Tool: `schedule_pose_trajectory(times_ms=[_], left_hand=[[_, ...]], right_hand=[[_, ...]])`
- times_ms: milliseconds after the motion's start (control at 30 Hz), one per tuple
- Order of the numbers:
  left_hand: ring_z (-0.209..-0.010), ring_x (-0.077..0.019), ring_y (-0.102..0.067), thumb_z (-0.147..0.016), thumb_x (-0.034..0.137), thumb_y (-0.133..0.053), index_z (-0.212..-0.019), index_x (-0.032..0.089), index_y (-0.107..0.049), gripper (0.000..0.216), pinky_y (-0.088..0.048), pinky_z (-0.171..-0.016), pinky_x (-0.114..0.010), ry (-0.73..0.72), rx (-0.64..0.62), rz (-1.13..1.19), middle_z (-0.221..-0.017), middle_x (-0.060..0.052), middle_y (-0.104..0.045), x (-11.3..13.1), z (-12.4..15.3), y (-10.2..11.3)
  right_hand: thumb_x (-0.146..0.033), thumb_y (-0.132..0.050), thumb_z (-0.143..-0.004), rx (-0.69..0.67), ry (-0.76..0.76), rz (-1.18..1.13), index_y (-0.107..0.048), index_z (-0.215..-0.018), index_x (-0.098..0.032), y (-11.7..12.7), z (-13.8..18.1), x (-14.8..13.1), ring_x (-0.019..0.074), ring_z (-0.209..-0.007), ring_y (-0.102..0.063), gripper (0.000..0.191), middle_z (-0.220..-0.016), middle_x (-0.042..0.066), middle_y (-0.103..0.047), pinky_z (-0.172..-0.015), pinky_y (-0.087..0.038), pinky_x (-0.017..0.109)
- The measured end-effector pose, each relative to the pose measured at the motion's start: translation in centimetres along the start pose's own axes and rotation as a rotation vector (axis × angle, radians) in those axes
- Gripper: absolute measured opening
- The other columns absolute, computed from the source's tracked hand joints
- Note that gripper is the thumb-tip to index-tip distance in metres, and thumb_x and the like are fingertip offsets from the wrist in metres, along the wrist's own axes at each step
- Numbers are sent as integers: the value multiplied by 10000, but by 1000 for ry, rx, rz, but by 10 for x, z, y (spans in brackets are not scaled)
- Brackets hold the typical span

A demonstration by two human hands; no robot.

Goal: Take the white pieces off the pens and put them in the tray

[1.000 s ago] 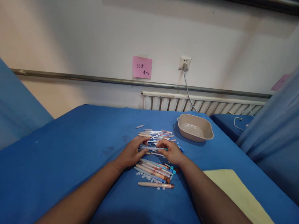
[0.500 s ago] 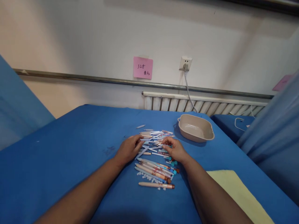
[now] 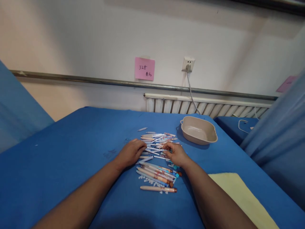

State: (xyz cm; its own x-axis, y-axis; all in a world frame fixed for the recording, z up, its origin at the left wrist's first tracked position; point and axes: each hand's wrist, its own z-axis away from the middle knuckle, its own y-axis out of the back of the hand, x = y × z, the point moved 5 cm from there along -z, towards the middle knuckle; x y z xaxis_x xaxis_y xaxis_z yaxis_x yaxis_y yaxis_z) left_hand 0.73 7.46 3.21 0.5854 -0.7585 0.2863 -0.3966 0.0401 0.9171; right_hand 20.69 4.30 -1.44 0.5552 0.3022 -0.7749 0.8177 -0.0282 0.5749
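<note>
A pile of pen parts [image 3: 157, 140], with pale barrels and thin white sticks, lies between my hands on the blue-covered table [image 3: 71, 152]. My left hand [image 3: 131, 152] is at the pile's left side, thumb and fingers closed together; what they hold is hidden. At the right side my right hand [image 3: 176, 154] has its fingertips pinched over the sticks, and I cannot make out what is in them. A pale blue barrel [image 3: 145, 160] lies slanted just below my left hand. Nearer me are several pens [image 3: 154, 175] in a bunch and a single peach-coloured pen [image 3: 157, 188].
A beige plastic basin [image 3: 199, 129] stands at the back right. A yellow cloth [image 3: 238, 194] lies near my right forearm. Small white pieces [image 3: 152, 182] are scattered among the near pens. Behind the table are a radiator [image 3: 171, 103] and a plugged-in cable [image 3: 190, 86].
The pale blue barrel by my left hand has swung down to a flatter angle. My right hand has shifted slightly left, and both hands stay over the pile.
</note>
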Motion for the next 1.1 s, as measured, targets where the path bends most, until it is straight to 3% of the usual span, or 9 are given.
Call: schedule_pose_trajectory(times_ms=[300,433,567,667,800,933,1100], left_hand=[[-773,-182,-546,-889,269,-402,-833,170,-609,237,-392,-720,-282,42,-72,-27,-797,-52,-624,-7,-1,5],[-760,-184,-545,-882,267,-403,-827,171,-609,234,-391,-713,-284,68,-69,-51,-787,-46,-623,-10,-1,8],[-785,-176,-542,-893,259,-402,-845,178,-609,227,-389,-749,-285,5,-83,-42,-802,-41,-621,-2,-1,5],[-843,-182,-541,-892,276,-436,-894,189,-617,202,-387,-785,-297,-53,-84,-39,-866,-48,-632,5,-1,-2],[-889,-195,-545,-868,296,-494,-995,199,-608,196,-399,-800,-313,-55,-47,-16,-943,-64,-634,7,0,-7],[-873,-197,-547,-888,290,-456,-974,182,-606,204,-414,-783,-315,-24,18,20,-915,-71,-636,6,1,-6],[-864,-190,-555,-899,291,-443,-967,175,-613,217,-420,-782,-305,-13,83,55,-904,-68,-644,7,1,-3]], right_hand=[[-156,-572,-761,80,-34,283,-594,-838,-212,8,-1,0,160,-842,-563,98,-880,16,-645,-746,-396,266],[-150,-574,-760,61,-62,310,-588,-872,-215,9,-1,-1,162,-844,-558,130,-888,16,-635,-759,-391,273],[-163,-577,-769,91,26,278,-591,-848,-209,10,0,-16,165,-898,-546,92,-924,25,-628,-802,-385,279],[-190,-579,-778,-21,103,177,-601,-831,-207,1,4,-29,133,-752,-555,60,-806,3,-627,-683,-400,236],[-233,-600,-759,-262,80,60,-616,-847,-214,-16,13,-36,96,-547,-513,91,-634,-45,-595,-508,-346,196],[-186,-592,-725,-349,124,113,-636,-881,-226,-18,18,-44,102,-566,-532,167,-664,-41,-624,-511,-344,197],[-155,-583,-702,-352,181,192,-653,-906,-229,-14,17,-52,124,-639,-560,227,-731,-16,-651,-572,-368,212]])
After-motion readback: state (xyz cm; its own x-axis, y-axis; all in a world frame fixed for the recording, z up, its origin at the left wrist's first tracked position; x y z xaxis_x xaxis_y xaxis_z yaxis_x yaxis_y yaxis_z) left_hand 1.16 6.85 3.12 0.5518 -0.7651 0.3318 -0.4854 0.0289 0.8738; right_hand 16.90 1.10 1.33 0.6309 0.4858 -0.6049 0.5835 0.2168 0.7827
